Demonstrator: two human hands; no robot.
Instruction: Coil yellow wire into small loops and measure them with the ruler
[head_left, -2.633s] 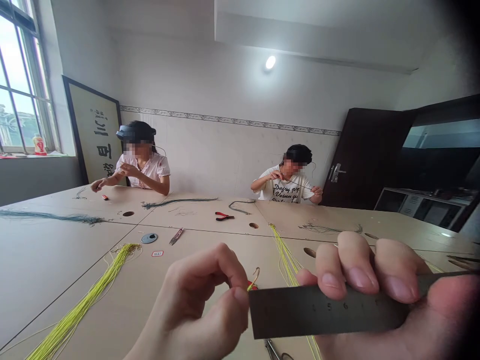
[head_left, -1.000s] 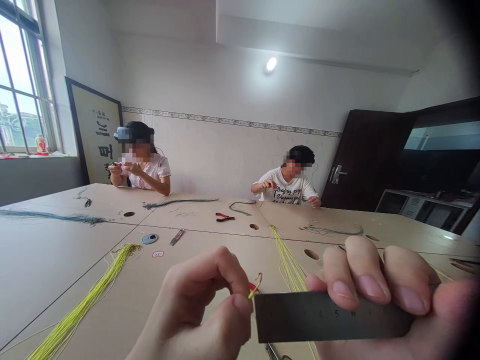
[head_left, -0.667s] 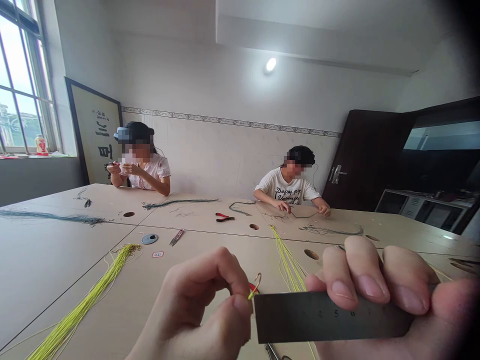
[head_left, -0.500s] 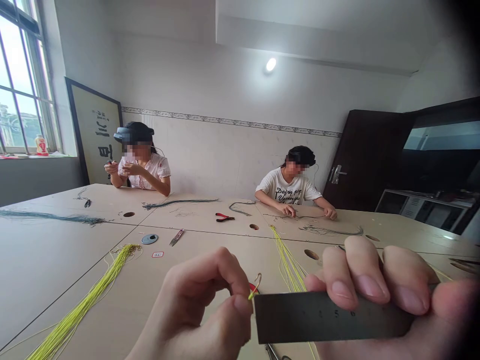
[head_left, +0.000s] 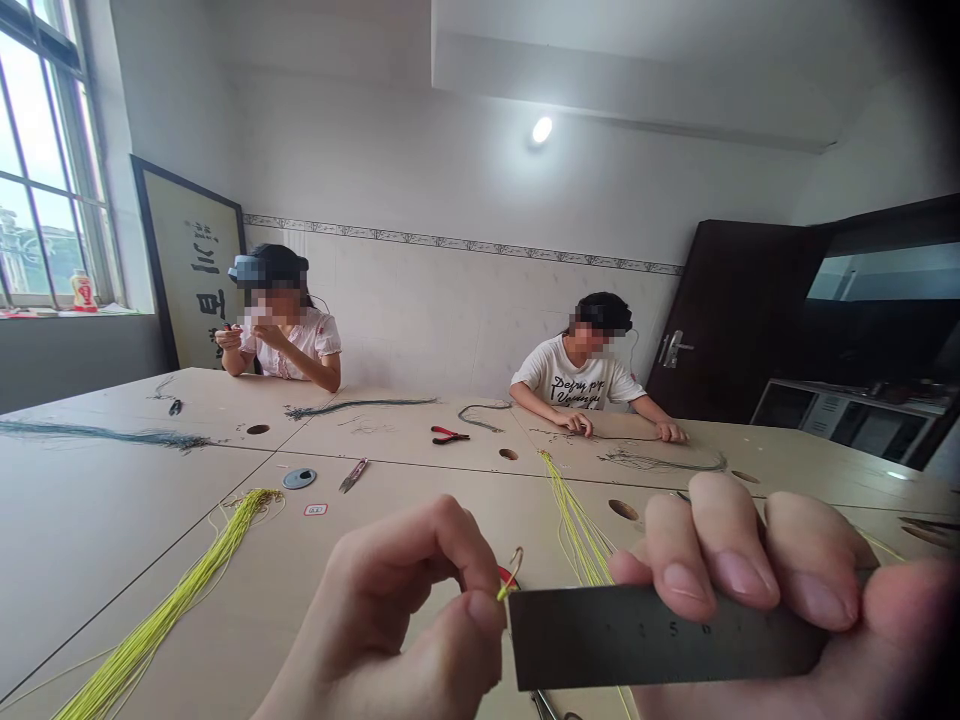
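My left hand [head_left: 397,620] is raised close to the camera, thumb and forefinger pinched on a short yellow wire [head_left: 504,588] whose bare copper end curls into a small hook. My right hand [head_left: 757,590] grips a dark steel ruler [head_left: 660,645] held level, its left end almost touching the wire tip. A bundle of yellow wires [head_left: 574,515] lies on the table behind the ruler, and a second yellow bundle [head_left: 165,610] stretches along the left.
The big beige table [head_left: 90,520] has cable holes, red pliers [head_left: 448,433], a small cutter [head_left: 352,474], a round grey cap [head_left: 299,477] and dark wire bundles [head_left: 105,434]. Two other people sit at the far side working on wires.
My hands, wire and ruler have stayed nearly still. The person at the far right lowered both hands onto the table; the one at the far left lifted hands to chest height.
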